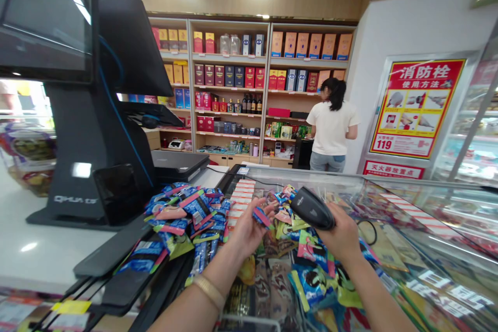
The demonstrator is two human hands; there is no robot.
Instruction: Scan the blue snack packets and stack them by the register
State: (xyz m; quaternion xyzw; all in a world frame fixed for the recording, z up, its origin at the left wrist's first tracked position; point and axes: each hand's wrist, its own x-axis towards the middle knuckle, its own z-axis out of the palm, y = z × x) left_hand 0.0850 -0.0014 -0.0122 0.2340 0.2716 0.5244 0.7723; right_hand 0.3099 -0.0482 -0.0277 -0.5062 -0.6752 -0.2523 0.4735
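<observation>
Both hands are closed: the left hand (249, 232) pinches a packet (262, 218) between fingers and thumb, and the right hand (342, 236) wraps a black handheld scanner (312, 208) from below. Wall shelves (229, 88) of boxes and bottles fill the far side of the shop, where a person (332, 129) in a white shirt stands with their back turned. Nearer, a checkout terminal (89, 114) rises from a white counter (50, 249), beside a glass display case (295, 179). A heap of snack packets (187, 218) lies just left of the hands (a gold bracelet (209, 290) circles the left wrist). The blue-and-pink packet is held above the case, near the scanner; pinching its edge leaves most of its face uncovered, which is the sound way to hold it there.
</observation>
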